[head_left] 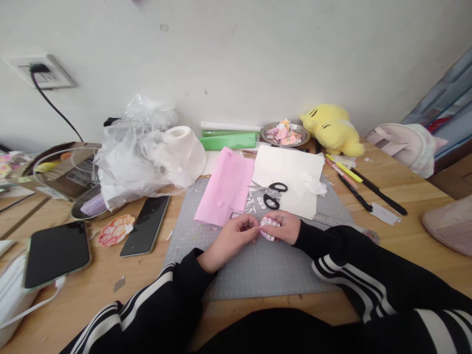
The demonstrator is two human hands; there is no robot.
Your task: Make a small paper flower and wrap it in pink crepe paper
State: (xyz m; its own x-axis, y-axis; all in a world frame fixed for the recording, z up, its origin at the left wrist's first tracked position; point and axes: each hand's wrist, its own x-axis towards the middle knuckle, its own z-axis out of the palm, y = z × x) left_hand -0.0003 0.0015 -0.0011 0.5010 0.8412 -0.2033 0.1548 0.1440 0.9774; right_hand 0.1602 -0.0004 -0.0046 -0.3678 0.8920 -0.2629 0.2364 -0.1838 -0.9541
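Note:
Both my hands meet over the grey cutting mat (pixel 254 265) and hold a small pink-and-white paper cutout (pixel 268 229) between them. My left hand (pixel 232 238) pinches its left edge with curled fingers. My right hand (pixel 283 226) grips its right side, fingers closed around it. Just beyond the hands lie a pink paper sheet (pixel 226 187), black-handled scissors (pixel 273 194) and a white sheet (pixel 291 179).
Two phones (pixel 55 253) (pixel 145 225) and a flower-shaped cutout (pixel 116 229) lie on the wooden desk at left, behind them a crumpled plastic bag (pixel 136 147) and a paper roll (pixel 184 147). Green rolls (pixel 228 141), a dish of scraps (pixel 285 133), a yellow plush (pixel 334 128) and pens (pixel 354 184) are at the back right.

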